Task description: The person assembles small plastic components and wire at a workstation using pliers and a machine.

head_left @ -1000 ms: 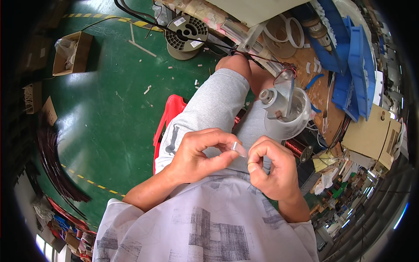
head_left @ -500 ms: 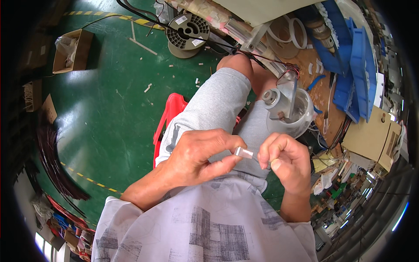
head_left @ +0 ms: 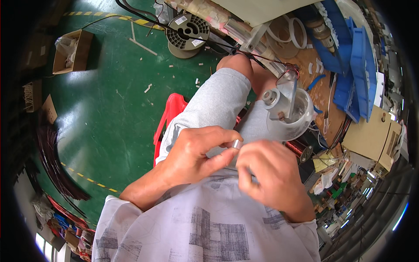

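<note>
My left hand (head_left: 196, 153) pinches a small whitish rectangular piece (head_left: 236, 143) between thumb and forefinger, seen narrow side on; its exact kind does not show. Close beside its right edge is my right hand (head_left: 273, 174), slightly blurred, with the fingers curled in. What the right fingertips hold, if anything, is hidden. Both hands are above my lap, over the grey shorts (head_left: 214, 98). Beyond the right hand stands a metal machine head (head_left: 277, 98) with a clear round bowl-like guard (head_left: 301, 111).
A wooden bench (head_left: 321, 89) with blue plastic bins (head_left: 360, 74) is at the right. A spool of copper-coloured wire (head_left: 299, 148) lies below the guard. On the green floor are a large reel (head_left: 187, 35), a cardboard box (head_left: 74, 52) and a red stool (head_left: 168, 115).
My right hand has moved left and turned over, closing in on the left hand's piece. The piece has turned and shows a narrower face. The copper wire spool has come into sight.
</note>
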Demonstrator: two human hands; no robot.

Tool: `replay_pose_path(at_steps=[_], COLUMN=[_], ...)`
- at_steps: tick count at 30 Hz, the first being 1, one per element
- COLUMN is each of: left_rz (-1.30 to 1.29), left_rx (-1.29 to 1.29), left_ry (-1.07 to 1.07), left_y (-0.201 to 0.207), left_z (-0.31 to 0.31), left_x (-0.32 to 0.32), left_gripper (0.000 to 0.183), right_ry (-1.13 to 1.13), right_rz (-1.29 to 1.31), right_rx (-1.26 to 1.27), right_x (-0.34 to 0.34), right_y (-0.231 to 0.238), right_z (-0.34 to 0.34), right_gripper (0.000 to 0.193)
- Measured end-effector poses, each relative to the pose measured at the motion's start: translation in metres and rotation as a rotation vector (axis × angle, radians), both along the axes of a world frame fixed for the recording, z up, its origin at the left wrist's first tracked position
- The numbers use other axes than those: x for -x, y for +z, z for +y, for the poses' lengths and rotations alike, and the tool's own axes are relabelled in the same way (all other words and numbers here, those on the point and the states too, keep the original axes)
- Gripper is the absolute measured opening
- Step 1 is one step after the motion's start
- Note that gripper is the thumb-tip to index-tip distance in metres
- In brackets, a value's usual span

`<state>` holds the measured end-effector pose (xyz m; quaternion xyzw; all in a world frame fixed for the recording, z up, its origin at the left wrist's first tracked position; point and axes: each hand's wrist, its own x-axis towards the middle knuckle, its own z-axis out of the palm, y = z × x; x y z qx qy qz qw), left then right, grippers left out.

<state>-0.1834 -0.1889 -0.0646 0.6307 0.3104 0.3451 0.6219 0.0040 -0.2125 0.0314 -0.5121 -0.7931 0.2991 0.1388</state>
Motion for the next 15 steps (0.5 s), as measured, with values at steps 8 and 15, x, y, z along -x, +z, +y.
replay_pose_path(at_steps=[8,15], left_rz=[-0.286,-0.263], left_rx=[0.575,0.357], left_ry=[0.016,-0.058], left_y=[-0.012,-0.014], left_z=[-0.013,-0.006], left_x=[0.004,-0.003], left_gripper=[0.024,0.026], right_ry=[-0.508,-0.605], right_rz=[0.522,0.688], right_rx=[0.483,0.609], right_x=[-0.035,-0.02], right_y=[0.004,-0.027], right_z=[-0.034,-0.034], right_gripper=[0.014,0.023])
